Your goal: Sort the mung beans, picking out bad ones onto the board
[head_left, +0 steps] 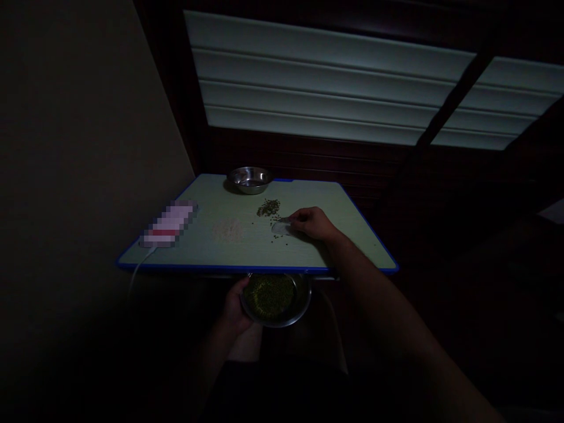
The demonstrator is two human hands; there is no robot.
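My left hand grips the rim of a metal bowl just below the table's front edge. Many small green beans lie in this bowl. Over the table, my right hand is closed on a thin, clear plastic piece, whose exact kind I cannot make out. Its lower edge is at the tabletop, among a few scattered beans. Just beyond it lies a small heap of dark green beans. To the left is a patch of pale grains.
The pale green table has a blue rim. A second metal bowl stands at its back edge. At the left lies a blurred-out phone-like device with a white cable hanging over the edge. A wall and dark slatted panels stand behind.
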